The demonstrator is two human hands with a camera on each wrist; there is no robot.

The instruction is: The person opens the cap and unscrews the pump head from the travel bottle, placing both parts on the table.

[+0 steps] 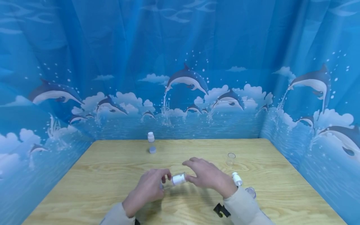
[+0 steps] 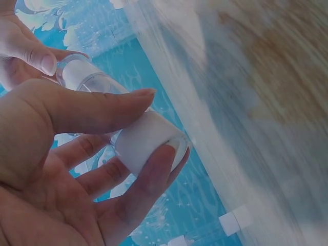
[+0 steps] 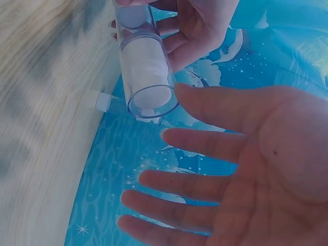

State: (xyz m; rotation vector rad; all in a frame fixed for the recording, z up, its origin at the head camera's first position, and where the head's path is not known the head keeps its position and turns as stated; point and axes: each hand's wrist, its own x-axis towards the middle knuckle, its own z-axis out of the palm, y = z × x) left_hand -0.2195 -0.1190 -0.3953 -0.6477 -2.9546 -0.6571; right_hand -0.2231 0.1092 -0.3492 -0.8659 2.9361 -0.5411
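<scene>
A clear bottle with a white top under a transparent cap is tilted sideways above the table. My left hand grips its base end, thumb and fingers curled round the white bottom part. My right hand is at the capped end with fingers spread; in the right wrist view the thumb tip is by the rim of the clear cap, and whether it touches cannot be told. The other right fingers are straight and hold nothing.
Another bottle stands at the back left of the wooden table. A clear cap stands at the right. Beside the right forearm lie a white pump top, a clear round piece and a black object.
</scene>
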